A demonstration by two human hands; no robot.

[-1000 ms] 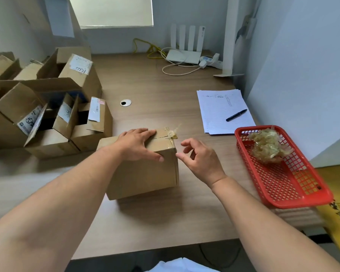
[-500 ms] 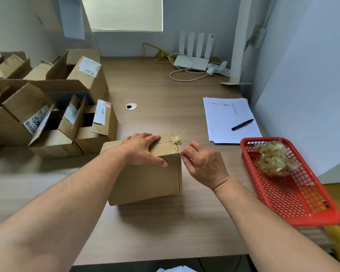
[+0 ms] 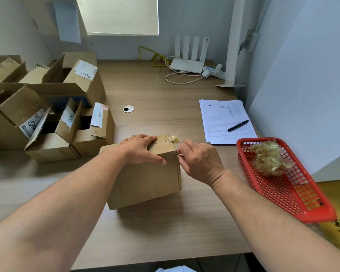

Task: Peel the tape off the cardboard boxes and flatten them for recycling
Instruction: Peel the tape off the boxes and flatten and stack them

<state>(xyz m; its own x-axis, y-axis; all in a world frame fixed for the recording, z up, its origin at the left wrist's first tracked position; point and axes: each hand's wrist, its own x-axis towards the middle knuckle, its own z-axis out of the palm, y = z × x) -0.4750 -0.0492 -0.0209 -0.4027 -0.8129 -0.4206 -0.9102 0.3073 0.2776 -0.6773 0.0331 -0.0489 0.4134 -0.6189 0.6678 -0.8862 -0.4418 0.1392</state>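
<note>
The left hand [image 3: 143, 150] lies flat, fingers straight, on top of the closed box [image 3: 145, 183], which stands on the table [image 3: 165, 232] under it; the right hand [image 3: 201, 161], just right of the left, curls thumb and forefinger in a pinch on the tape [image 3: 173, 139] at the box's top right edge, with a crumpled end just beyond the fingertips; right of that hand a red basket [image 3: 294, 211] holds a tape wad [image 3: 269, 158]; opened boxes [image 3: 67, 138] stand left of the left hand.
</note>
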